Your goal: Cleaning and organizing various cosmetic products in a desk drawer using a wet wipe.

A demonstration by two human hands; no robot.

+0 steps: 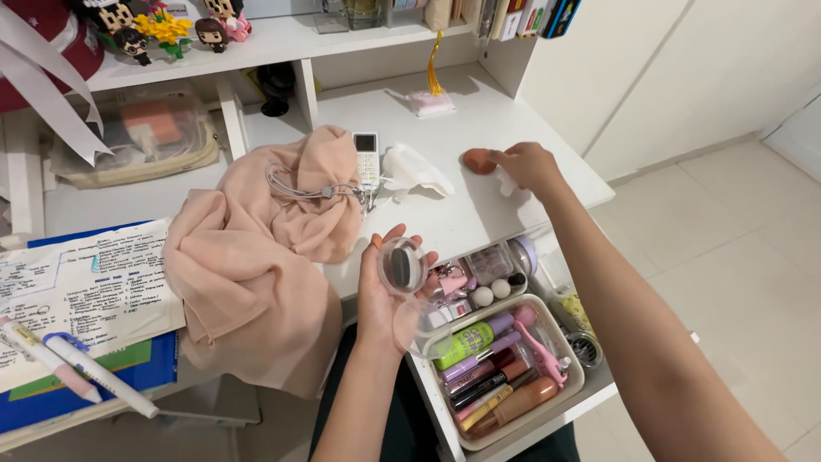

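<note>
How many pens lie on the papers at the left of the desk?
2: a pink-tipped pen near the left edge and a white pen with a blue clip beside it. Others may be hidden.

The left hand (382, 295) holds a small round clear compact (402, 266) open above the drawer (513, 402) of cosmetics. The right hand (528, 165) touches an orange sponge (478, 160) on the white surface (479, 111), near a peach cloth (265, 265).

Home, likely bedroom or study corner. White worktop (479, 128) with built-in shelf (282, 38) holding toy figures (128, 30) and books (522, 15). Open drawer (513, 359) packed with cosmetics in white tray (575, 370). Peach scarf (265, 257), remote (367, 158), study notes (81, 291), pens (94, 376) on worktop. Tiled floor (735, 257), plain white walls.
</note>
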